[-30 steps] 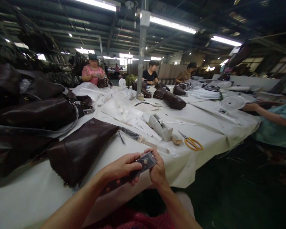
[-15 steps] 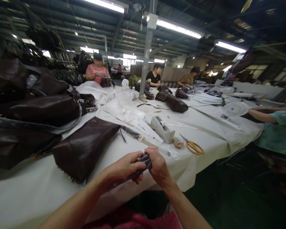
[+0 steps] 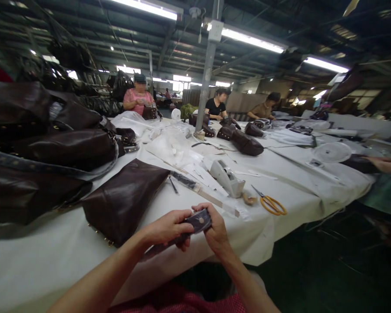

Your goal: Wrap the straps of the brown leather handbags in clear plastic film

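Observation:
Between my hands, over the table's front edge, is a dark strap [image 3: 200, 220] that looks wrapped in clear film, with a round metal stud near its end. My left hand [image 3: 171, 227] is closed around it, thumb on top. The fingers of my right hand [image 3: 214, 226] grip the strap's end. Part of the strap runs back under my left forearm. A dark brown leather bag [image 3: 125, 198] lies flat just beyond my left arm, small metal studs along its lower edge.
Yellow-handled scissors [image 3: 272, 204] and a grey tape dispenser [image 3: 226, 178] lie ahead to the right. A heap of brown bags [image 3: 58, 150] fills the left. Beyond are plastic sheets [image 3: 169, 145], a post [image 3: 207, 74] and a white fan [image 3: 333, 152]. Several people work around the table.
My right hand has shifted on the strap, so its end and the round stud now show. The whole view has swung slightly left.

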### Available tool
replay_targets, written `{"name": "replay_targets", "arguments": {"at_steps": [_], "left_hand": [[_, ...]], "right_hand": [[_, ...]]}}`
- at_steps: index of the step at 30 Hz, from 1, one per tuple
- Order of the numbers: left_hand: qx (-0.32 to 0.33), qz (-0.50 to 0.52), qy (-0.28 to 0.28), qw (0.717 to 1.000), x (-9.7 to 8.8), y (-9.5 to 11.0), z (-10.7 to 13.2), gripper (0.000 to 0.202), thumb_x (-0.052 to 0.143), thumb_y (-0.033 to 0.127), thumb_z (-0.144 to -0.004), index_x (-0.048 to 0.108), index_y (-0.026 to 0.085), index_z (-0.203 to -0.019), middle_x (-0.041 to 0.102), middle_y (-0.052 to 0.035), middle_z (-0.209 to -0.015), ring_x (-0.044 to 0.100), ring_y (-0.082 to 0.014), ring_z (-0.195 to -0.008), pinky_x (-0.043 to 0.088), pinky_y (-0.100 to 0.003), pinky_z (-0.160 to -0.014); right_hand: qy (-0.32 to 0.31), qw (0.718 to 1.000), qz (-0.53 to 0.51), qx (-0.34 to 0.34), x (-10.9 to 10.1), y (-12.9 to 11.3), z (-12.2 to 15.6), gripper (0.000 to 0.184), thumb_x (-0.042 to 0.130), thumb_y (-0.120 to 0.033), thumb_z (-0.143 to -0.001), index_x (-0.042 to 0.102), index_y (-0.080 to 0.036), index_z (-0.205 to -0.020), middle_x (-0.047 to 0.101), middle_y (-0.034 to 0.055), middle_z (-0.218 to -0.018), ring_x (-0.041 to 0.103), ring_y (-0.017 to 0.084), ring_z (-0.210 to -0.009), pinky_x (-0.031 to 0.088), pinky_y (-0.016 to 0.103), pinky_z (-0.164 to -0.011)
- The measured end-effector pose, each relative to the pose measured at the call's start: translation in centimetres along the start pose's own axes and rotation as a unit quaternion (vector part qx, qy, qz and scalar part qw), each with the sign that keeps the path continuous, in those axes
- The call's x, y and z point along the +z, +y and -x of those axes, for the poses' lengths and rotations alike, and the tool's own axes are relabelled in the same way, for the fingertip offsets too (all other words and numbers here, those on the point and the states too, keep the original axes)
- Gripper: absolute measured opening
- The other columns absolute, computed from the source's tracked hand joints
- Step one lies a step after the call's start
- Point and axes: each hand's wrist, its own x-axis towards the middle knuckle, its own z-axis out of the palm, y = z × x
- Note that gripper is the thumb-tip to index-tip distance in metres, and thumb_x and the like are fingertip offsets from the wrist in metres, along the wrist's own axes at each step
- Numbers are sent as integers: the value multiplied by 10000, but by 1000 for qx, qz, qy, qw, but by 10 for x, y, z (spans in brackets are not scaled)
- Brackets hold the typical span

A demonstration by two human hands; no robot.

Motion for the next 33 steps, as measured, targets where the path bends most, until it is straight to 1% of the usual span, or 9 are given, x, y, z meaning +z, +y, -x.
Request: {"name": "replay_targets", "arguments": {"at_steps": [4,7,12,15,19,23,26,30,33], "left_hand": [[24,-42,88,995,13,4,-6,166,494,280,-829,521,166,-947,577,23,-567,565,-133,-460,446,-232,-448],[42,15,42,998,13,9,-8,188,519,312,-838,502,170,-959,609,5,-614,600,-138,-514,469,-240,-497],[42,35,-62,997,-8,7,-4,230,536,382,-866,462,180,-948,664,-18,-693,625,-133,-568,474,-250,-563],[25,12,-81,996,-19,1,-1,230,525,379,-876,459,188,-985,646,6,-650,588,-119,-522,417,-218,-506],[21,-12,-68,997,-23,-4,2,183,515,333,-870,480,189,-978,612,23,-622,559,-115,-518,410,-218,-505],[22,-31,-31,999,-20,-5,5,159,492,297,-869,510,186,-982,582,27,-611,554,-121,-518,446,-241,-540],[30,-141,34,989,-13,-7,5,113,483,301,-879,519,194,-869,566,30,-587,540,-121,-498,417,-234,-535],[76,-333,194,920,6,-19,0,71,523,268,-868,545,215,-826,548,10,-555,567,-178,-560,408,-279,-609],[104,-388,231,886,22,-29,-4,70,497,198,-869,565,207,-854,610,-61,-671,616,-249,-700,435,-335,-693]], "right_hand": [[-47,947,248,-198,-11,2,-10,295,440,-84,-842,584,-199,-1073,633,117,-1089,555,255,-1144,469,435,-970],[-27,927,292,-236,-15,2,-14,237,434,-107,-863,581,-193,-1027,622,115,-991,584,241,-1008,519,388,-863],[8,968,182,-172,-12,1,-11,265,445,-78,-769,551,-210,-974,597,75,-940,584,215,-899,503,352,-782],[16,992,98,-72,-5,1,-5,240,491,-120,-750,545,-215,-963,603,37,-894,589,193,-822,485,314,-721],[6,999,-23,42,9,5,1,206,529,-146,-742,545,-207,-939,611,2,-828,586,163,-745,472,274,-674],[-2,996,-78,47,14,15,0,193,511,-138,-764,517,-204,-946,642,31,-909,626,176,-819,513,307,-731],[-99,993,46,-46,0,15,-6,342,518,-87,-739,536,-197,-1063,630,92,-1095,586,248,-1092,466,453,-948],[-249,933,224,-134,-23,-5,-9,488,603,-80,-710,539,-195,-1180,460,153,-1402,296,347,-1395,319,588,-1085],[-243,919,288,-113,-26,-14,-5,331,718,-188,-726,570,-206,-1022,518,163,-1317,429,371,-1299,441,557,-985]]}}
